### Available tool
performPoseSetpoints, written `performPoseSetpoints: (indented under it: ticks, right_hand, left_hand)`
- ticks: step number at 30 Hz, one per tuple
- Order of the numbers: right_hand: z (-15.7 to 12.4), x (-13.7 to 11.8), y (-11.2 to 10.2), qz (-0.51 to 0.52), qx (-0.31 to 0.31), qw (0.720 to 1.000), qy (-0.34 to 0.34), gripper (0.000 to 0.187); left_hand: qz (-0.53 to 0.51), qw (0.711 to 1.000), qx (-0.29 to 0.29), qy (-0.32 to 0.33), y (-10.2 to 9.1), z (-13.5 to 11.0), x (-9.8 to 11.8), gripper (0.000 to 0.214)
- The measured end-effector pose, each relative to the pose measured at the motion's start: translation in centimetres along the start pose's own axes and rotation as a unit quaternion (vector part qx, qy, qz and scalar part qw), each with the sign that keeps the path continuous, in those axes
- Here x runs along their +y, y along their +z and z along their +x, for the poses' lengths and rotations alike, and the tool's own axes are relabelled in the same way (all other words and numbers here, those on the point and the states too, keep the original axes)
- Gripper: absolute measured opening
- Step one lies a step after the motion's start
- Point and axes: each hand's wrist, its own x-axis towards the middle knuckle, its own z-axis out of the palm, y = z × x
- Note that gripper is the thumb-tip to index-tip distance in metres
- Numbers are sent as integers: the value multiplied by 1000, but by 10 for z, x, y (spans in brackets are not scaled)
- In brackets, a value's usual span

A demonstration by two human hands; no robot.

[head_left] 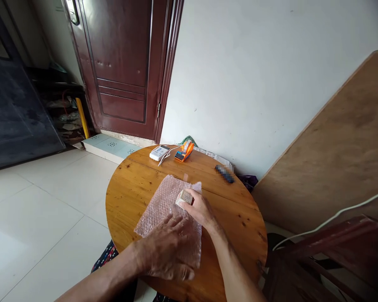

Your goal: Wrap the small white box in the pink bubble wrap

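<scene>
A sheet of pinkish bubble wrap [164, 201] lies spread on the round wooden table [129, 188]. My left hand [165, 249] presses flat on its near part, fingers spread. My right hand [200, 207] holds a small brown-and-white box [184, 197] just above the far right part of the sheet.
At the table's far edge sit a white device with a cord [159, 152], an orange tape dispenser [184, 151] and a dark small object [224, 173]. A wooden board [340, 147] leans on the wall at right. A dark red door [122, 63] stands behind. A wooden chair [334, 251] is near right.
</scene>
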Motion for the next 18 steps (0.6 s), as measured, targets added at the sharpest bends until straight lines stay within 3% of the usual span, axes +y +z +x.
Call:
performPoseSetpoints:
  ticks: [2,4,7,11,15,18]
  right_hand:
    - [0,10,4,-1,-5,1000,-7,41]
    - [-4,15,6,12,-14,1000,-21,52]
    - [-9,16,6,23,-14,999,-37,57]
    - [-11,13,4,32,0,999,-31,46]
    - [-12,5,0,80,16,996,-35,47]
    - [-15,1,-1,40,-26,997,-65,48]
  left_hand:
    - [-11,1000,-9,-4,-8,-10,-3,63]
    - [24,996,20,-86,-7,-16,-13,54]
    - [59,982,36,-177,6,-19,-32,68]
    - [78,975,51,-200,20,-17,-40,72]
    - [79,974,45,-206,18,-9,-36,78]
    - [79,974,31,-210,15,-6,-37,81]
